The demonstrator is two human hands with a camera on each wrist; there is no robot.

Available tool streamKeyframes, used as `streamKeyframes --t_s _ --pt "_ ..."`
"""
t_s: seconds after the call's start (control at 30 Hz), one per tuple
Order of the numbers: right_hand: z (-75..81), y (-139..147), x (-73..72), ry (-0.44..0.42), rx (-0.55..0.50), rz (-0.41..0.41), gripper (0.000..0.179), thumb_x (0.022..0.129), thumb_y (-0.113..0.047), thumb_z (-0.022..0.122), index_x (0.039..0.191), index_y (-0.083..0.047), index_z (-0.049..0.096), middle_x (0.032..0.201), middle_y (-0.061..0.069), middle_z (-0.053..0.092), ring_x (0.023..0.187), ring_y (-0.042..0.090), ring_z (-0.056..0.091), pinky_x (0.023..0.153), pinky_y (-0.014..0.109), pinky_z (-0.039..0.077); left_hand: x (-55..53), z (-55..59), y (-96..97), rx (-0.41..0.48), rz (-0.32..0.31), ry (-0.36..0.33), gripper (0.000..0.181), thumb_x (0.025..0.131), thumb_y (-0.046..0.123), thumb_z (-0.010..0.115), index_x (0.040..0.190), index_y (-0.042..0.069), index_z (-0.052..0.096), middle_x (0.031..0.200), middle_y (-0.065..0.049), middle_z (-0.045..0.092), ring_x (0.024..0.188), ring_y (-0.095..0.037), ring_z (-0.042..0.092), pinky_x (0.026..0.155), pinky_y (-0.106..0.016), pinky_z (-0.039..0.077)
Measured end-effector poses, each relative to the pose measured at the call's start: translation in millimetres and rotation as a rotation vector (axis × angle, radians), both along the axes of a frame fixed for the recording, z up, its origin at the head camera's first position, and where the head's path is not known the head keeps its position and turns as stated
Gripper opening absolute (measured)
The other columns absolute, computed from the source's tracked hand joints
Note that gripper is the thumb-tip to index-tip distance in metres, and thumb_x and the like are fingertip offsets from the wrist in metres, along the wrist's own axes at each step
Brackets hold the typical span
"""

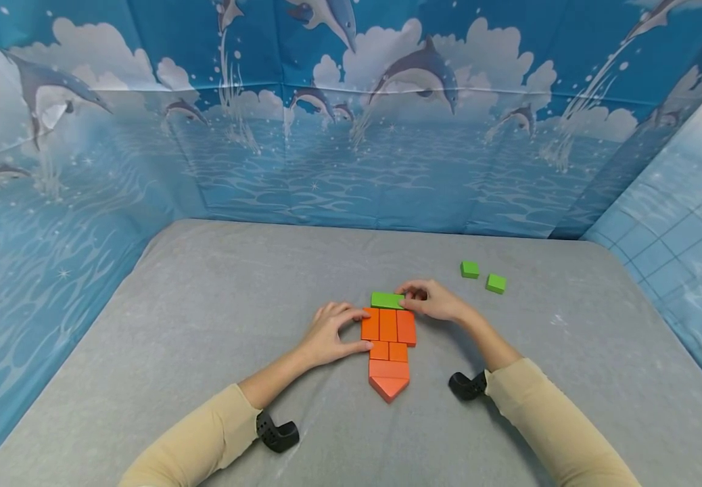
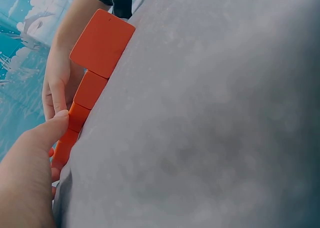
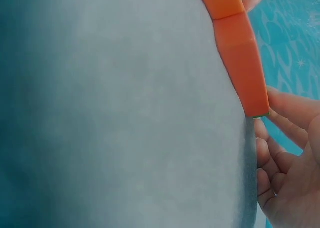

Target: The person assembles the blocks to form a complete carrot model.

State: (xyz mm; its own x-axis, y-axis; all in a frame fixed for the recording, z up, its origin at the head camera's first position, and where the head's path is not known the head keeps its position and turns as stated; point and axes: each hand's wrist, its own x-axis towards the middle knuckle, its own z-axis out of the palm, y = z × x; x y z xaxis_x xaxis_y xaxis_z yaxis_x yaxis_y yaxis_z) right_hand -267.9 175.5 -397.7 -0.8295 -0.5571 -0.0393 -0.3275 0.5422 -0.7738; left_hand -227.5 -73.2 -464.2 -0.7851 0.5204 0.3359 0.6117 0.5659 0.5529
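On the grey table, orange blocks (image 1: 388, 326) lie together in a flat figure that tapers to a pointed piece (image 1: 389, 387) at the near end. A green rectangular block (image 1: 385, 300) sits against its far end. My right hand (image 1: 430, 299) pinches the right end of that green block between thumb and fingers; in the right wrist view only a sliver of green shows. Along the figure's left side, my left hand (image 1: 334, 335) grips the leftmost long orange block (image 1: 370, 325), forefinger at its far corner and thumb near its lower corner. Other left fingers are partly hidden.
Two small green blocks (image 1: 469, 270) (image 1: 496, 283) lie apart, farther back on the right. A dolphin-print curtain (image 1: 339, 169) stands behind the table and at both sides. Each wrist carries a black device (image 1: 278, 434).
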Motion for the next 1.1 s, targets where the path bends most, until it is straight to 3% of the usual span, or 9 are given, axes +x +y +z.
streamKeyframes --t_s 0.17,0.43,0.9,1.03,1.1 --pt "-24.0 9 -16.6 0.006 -0.011 0.004 0.027 0.090 -0.010 0.057 0.111 0.006 0.058 0.085 0.011 0.056 0.062 0.013 0.041 0.053 0.024 0.033 0.0 0.9 -0.5 0.004 -0.002 -0.002 0.049 0.076 0.044 0.070 0.118 0.021 0.060 0.108 0.002 0.056 0.098 -0.016 0.043 0.090 -0.041 0.030" --pt "-23.9 10 -18.6 -0.009 0.000 0.040 0.025 0.091 -0.011 0.056 0.111 0.003 0.059 0.082 0.006 0.054 0.061 0.014 0.041 0.054 0.024 0.033 0.5 1.0 -0.9 -0.002 0.000 0.011 0.049 0.077 0.044 0.069 0.118 0.021 0.059 0.108 0.002 0.056 0.097 -0.015 0.043 0.088 -0.041 0.031" --pt "-21.8 9 -17.5 -0.042 0.013 0.022 0.026 0.090 -0.013 0.057 0.112 0.000 0.060 0.085 0.006 0.053 0.062 0.014 0.041 0.054 0.024 0.034 1.0 2.0 0.0 -0.018 0.006 0.007 0.050 0.076 0.045 0.069 0.119 0.021 0.059 0.109 0.002 0.056 0.097 -0.015 0.043 0.088 -0.040 0.031" --pt "-22.0 11 -17.5 -0.018 -0.015 0.011 0.028 0.091 -0.014 0.056 0.114 0.002 0.058 0.087 0.009 0.055 0.065 0.015 0.044 0.055 0.025 0.036 1.6 2.7 -0.3 -0.014 0.006 0.002 0.049 0.076 0.045 0.069 0.119 0.021 0.059 0.109 0.002 0.056 0.098 -0.016 0.043 0.089 -0.040 0.031" --pt "-21.4 15 -17.5 0.013 -0.044 -0.033 0.029 0.091 -0.015 0.056 0.115 0.002 0.057 0.089 0.011 0.056 0.069 0.018 0.048 0.057 0.026 0.039 1.8 3.2 -0.5 -0.008 0.004 -0.001 0.049 0.076 0.044 0.069 0.118 0.021 0.059 0.110 0.002 0.056 0.098 -0.016 0.043 0.089 -0.041 0.031"
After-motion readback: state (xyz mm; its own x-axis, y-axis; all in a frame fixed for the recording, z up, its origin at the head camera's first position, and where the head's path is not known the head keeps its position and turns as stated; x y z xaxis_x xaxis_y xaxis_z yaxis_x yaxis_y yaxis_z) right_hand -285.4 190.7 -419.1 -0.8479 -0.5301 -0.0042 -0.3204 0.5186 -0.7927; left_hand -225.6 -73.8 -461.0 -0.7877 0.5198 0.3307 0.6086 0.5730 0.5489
